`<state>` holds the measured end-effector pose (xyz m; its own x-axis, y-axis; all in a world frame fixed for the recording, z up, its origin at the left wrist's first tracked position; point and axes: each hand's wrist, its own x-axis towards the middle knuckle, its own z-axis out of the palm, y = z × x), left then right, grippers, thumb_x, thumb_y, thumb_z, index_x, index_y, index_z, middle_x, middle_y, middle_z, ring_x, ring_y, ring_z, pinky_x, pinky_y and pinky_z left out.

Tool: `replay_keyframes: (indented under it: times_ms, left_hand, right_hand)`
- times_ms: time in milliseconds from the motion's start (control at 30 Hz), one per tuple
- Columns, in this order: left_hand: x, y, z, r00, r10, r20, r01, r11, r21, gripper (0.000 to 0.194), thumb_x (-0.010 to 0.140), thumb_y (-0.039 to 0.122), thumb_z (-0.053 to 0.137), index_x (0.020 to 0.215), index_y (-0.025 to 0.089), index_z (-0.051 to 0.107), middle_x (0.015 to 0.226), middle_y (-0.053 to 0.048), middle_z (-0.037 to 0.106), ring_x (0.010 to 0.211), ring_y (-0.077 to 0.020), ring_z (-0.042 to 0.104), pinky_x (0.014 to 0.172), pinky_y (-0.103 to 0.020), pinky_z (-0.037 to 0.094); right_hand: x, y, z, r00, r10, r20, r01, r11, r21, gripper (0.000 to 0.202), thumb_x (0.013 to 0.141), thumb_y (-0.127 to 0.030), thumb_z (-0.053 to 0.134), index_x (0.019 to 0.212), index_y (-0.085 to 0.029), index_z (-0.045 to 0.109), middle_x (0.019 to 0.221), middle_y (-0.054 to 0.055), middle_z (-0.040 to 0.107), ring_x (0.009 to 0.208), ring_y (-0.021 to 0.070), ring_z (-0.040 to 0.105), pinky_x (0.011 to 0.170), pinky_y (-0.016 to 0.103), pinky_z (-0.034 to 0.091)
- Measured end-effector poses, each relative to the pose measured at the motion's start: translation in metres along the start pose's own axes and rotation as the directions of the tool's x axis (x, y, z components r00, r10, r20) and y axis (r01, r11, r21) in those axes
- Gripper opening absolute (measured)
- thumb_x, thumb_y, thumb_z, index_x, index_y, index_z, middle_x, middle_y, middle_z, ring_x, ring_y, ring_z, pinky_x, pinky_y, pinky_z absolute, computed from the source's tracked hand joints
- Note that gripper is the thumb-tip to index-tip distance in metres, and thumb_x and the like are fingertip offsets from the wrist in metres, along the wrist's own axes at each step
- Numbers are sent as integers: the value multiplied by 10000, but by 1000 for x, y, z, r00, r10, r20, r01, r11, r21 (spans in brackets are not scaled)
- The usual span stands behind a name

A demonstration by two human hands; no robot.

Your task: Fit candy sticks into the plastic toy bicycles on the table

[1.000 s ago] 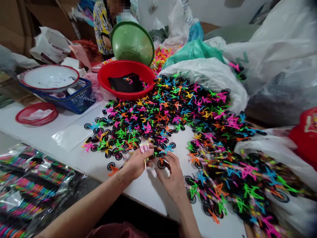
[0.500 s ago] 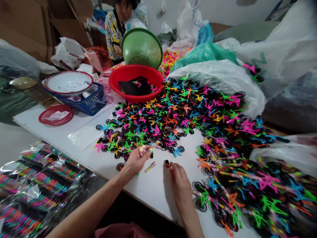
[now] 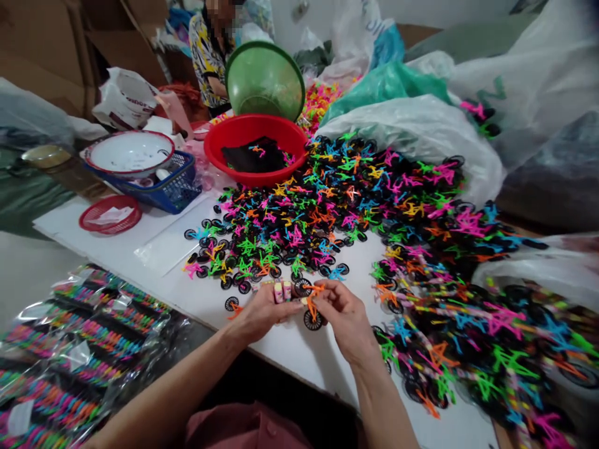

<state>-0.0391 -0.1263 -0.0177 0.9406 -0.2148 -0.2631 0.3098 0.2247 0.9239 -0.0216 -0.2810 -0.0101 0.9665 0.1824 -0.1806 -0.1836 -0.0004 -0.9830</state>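
Observation:
My left hand point(image 3: 266, 310) is closed round small pink-and-yellow printed pieces point(image 3: 281, 292), whose ends stick up above the fingers; their exact kind is not clear. Between the fingertips of my right hand point(image 3: 344, 315) is an orange toy bicycle point(image 3: 312, 305) with black spoked wheels. It is held upright just over the white tabletop point(image 3: 290, 355), and the left thumb reaches its near side. Beyond both hands spreads a large heap of toy bicycles point(image 3: 294, 234) in pink, green, blue, orange and yellow. A loose orange-framed one point(image 3: 233, 307) lies left of my left hand.
A red basin point(image 3: 255, 178) with a green basin point(image 3: 264, 81) behind it stands past the heap. On the left are a blue basket point(image 3: 175, 193), a white enamel bowl point(image 3: 128, 153) and bagged toys point(image 3: 93, 337). More toy bicycles point(image 3: 468, 349) cover the right. A person point(image 3: 206, 56) is at the back.
My right hand has risen from the tabletop and come towards my left hand, with the orange bicycle now plainly visible. The printed piece that lay between the hands no longer shows there.

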Motion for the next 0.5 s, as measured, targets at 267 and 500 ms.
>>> replay_keyframes:
  times_ms: [267,500]
  left_hand:
    - [5,-26,21,972,15,-236,10,994,105,274,658,375,682,749,126,614,518,39,468,493,-77,373,460,-202,286]
    - [11,-17,19,991,-66,-119,68,998,9,406,673,270,663,1038,121,568,666,13,545,459,-50,393,400,-177,273]
  right_hand:
    - [-11,6,4,985,-100,-139,44,933,-358,202,780,-304,518,928,-177,570,666,-5,572,575,139,536,542,253,445]
    - [-15,-70,-103,748,-637,-186,1,281,-960,255,775,-325,569,993,-213,640,1041,114,588,951,289,531,802,443,414]
